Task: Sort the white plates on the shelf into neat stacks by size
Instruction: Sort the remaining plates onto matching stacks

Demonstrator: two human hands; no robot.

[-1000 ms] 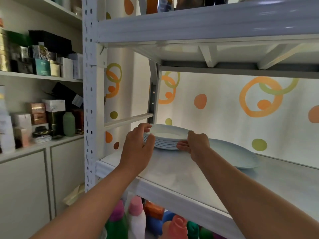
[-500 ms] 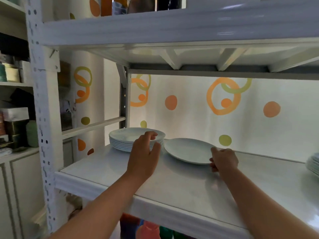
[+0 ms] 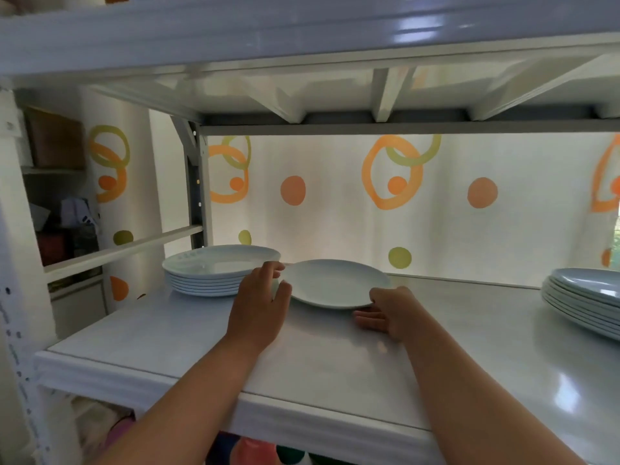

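A single white plate point(image 3: 335, 283) lies on the white shelf point(image 3: 335, 364), just right of a stack of several similar white plates point(image 3: 214, 270) at the back left. My left hand point(image 3: 260, 305) pinches the single plate's left rim between thumb and fingers. My right hand point(image 3: 385, 313) holds its front right rim, thumb on top and fingers spread underneath against the shelf. A second stack of several larger white plates point(image 3: 587, 297) stands at the right edge of the view.
The upper shelf board point(image 3: 302, 38) hangs low overhead. A white upright post point(image 3: 13, 297) and a cross rail point(image 3: 117, 250) close the left side. A curtain with orange and green circles point(image 3: 436, 213) covers the back. Coloured bottles point(image 3: 255, 451) stand below.
My left hand has left the left stack and taken the single plate's left rim. My right hand has slid its fingers under the plate's right rim. The view has shifted rightward.
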